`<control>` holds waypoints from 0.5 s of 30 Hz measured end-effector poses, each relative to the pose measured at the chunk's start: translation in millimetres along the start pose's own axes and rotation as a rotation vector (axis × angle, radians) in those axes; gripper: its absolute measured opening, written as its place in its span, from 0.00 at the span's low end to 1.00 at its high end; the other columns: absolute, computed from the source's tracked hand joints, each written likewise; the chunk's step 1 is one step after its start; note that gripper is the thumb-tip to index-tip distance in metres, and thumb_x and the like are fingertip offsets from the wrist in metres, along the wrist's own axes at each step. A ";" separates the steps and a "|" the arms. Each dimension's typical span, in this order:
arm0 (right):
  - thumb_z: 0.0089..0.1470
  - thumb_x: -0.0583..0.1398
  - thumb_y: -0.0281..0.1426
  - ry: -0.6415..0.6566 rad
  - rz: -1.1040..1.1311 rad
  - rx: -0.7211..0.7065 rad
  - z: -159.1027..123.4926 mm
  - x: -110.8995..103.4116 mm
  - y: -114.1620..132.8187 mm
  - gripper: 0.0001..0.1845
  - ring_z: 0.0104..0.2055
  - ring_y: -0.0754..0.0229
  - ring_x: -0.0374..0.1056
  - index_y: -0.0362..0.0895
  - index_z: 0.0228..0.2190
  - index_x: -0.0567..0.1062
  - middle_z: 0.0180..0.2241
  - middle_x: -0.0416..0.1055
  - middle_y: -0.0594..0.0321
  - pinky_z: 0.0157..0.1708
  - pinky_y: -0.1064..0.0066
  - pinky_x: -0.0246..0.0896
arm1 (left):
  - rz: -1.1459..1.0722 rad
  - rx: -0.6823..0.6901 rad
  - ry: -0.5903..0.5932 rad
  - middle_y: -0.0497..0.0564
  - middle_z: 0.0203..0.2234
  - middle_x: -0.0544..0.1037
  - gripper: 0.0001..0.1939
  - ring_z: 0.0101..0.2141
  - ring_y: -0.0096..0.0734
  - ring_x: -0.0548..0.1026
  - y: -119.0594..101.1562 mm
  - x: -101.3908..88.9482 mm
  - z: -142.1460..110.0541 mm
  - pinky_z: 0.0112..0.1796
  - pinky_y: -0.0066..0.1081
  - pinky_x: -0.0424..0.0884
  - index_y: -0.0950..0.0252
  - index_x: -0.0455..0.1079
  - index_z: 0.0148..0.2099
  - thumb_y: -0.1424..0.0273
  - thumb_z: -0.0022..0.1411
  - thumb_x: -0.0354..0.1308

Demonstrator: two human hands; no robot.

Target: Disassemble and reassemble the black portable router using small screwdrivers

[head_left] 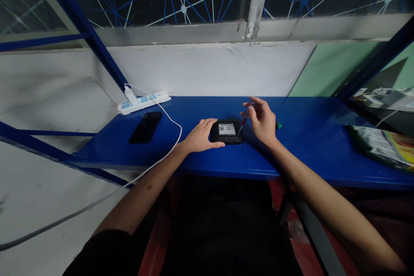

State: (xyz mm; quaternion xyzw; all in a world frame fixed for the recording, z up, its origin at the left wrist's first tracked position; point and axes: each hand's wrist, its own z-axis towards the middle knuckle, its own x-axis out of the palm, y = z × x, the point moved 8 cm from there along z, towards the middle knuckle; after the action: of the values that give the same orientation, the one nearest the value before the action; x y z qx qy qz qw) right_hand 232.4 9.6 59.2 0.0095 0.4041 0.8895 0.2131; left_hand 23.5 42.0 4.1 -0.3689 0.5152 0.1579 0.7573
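Observation:
A small black box-shaped device [231, 138] with a white printed label [227, 129] lies flat on the blue table. Around its left end curve the thumb and fingers of my left hand [201, 136], gripping it against the tabletop. My right hand [262, 121] pinches a screwdriver [245, 117] with a clear, reddish handle. The shaft slants down to the left, its tip at the device's right edge; whether it sits in a screw is too small to tell. Just right of my right hand, a green object [278, 125] is partly hidden behind it.
A black phone [145, 127] lies at the left of the blue table [310, 138]. Behind it is a white power strip [144, 102] with a plugged charger, whose white cable [174, 123] runs past my left forearm. A shiny packet [381, 145] lies at the right.

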 end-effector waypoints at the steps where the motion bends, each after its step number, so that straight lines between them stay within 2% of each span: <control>1: 0.63 0.57 0.38 -0.018 -0.016 -0.005 -0.1 -1.2 0.1 0.19 0.34 0.58 0.76 0.52 0.55 0.66 0.41 0.75 0.61 0.36 0.60 0.74 | 0.001 0.002 0.000 0.62 0.63 0.61 0.50 0.62 0.59 0.59 0.1 0.4 0.1 0.61 0.54 0.60 0.64 0.51 0.69 0.40 0.54 0.60; 4: 0.59 0.62 0.39 -0.067 -0.113 -0.038 0.3 -5.3 2.5 0.19 0.32 0.58 0.72 0.51 0.51 0.70 0.36 0.73 0.62 0.35 0.60 0.73 | 0.005 0.005 -0.003 0.61 0.64 0.61 0.50 0.63 0.59 0.58 0.8 1.4 0.3 0.61 0.55 0.59 0.63 0.52 0.69 0.41 0.54 0.60; 7: 0.61 0.60 0.40 -0.059 -0.107 -0.027 0.8 -5.3 2.2 0.14 0.30 0.59 0.72 0.50 0.47 0.72 0.35 0.73 0.62 0.34 0.61 0.72 | 0.009 0.006 -0.006 0.62 0.64 0.61 0.50 0.63 0.59 0.58 1.1 1.8 0.2 0.61 0.55 0.59 0.63 0.52 0.69 0.41 0.54 0.60; 11: 0.65 0.53 0.39 -0.009 0.031 0.027 0.9 -0.2 -2.9 0.14 0.33 0.59 0.75 0.50 0.50 0.70 0.39 0.74 0.60 0.34 0.62 0.73 | 0.013 0.000 -0.005 0.62 0.64 0.60 0.51 0.63 0.58 0.58 1.3 1.6 -0.4 0.61 0.53 0.59 0.64 0.52 0.69 0.40 0.54 0.60; 15: 0.62 0.58 0.38 -0.024 0.008 0.034 1.8 -0.7 -6.3 0.16 0.31 0.59 0.74 0.50 0.51 0.70 0.36 0.73 0.62 0.34 0.60 0.73 | 0.014 -0.005 0.003 0.62 0.64 0.60 0.51 0.63 0.57 0.58 1.3 1.6 -0.5 0.61 0.52 0.59 0.64 0.52 0.69 0.39 0.54 0.59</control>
State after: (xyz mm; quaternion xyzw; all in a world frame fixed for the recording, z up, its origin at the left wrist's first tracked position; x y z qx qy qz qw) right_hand 235.7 14.2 56.0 0.0251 0.4166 0.8831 0.2143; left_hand 23.1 42.3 2.1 -0.3673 0.5186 0.1641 0.7545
